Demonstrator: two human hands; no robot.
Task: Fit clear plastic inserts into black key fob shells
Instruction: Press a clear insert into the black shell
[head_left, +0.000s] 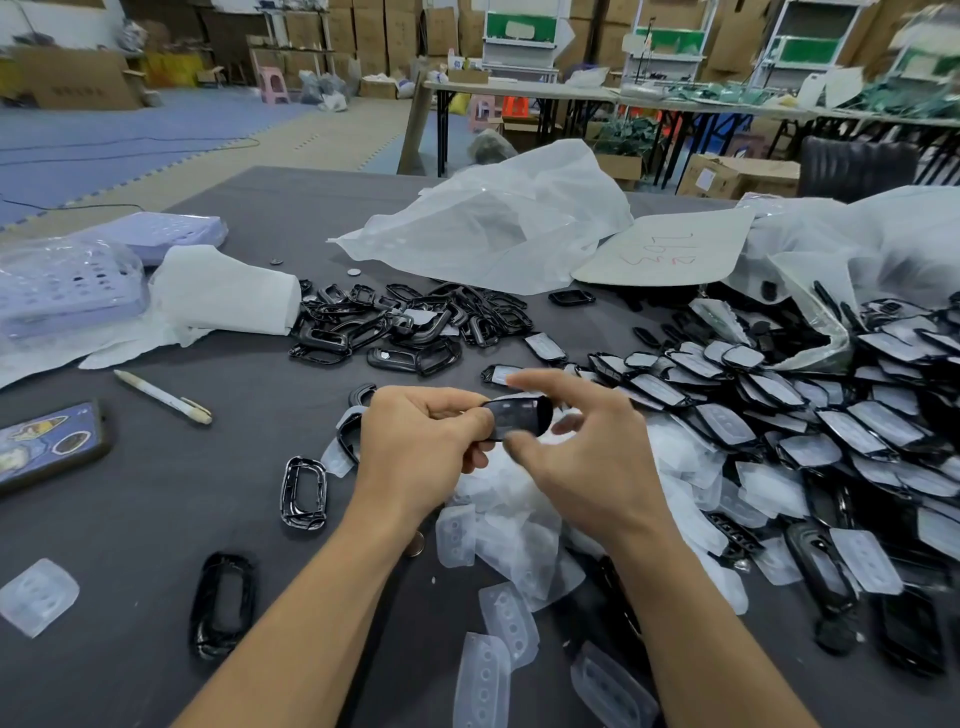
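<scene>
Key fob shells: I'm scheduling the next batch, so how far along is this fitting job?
Done: a large heap of fitted shells lies on the right. In hand: the left hand grips one black shell, the right hand open at its end. Left: a pile of empty shells at the back and loose clear inserts under the hands. Probably past halfway.

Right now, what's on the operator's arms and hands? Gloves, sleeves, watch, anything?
Nothing worn that shows. The left hand and right hand are bare: no gloves, and no rings that I can make out, though the right fingers are blurred. The left forearm and right forearm are bare down to the lower frame edge: no sleeves, watch or wrist strap in view.
</scene>
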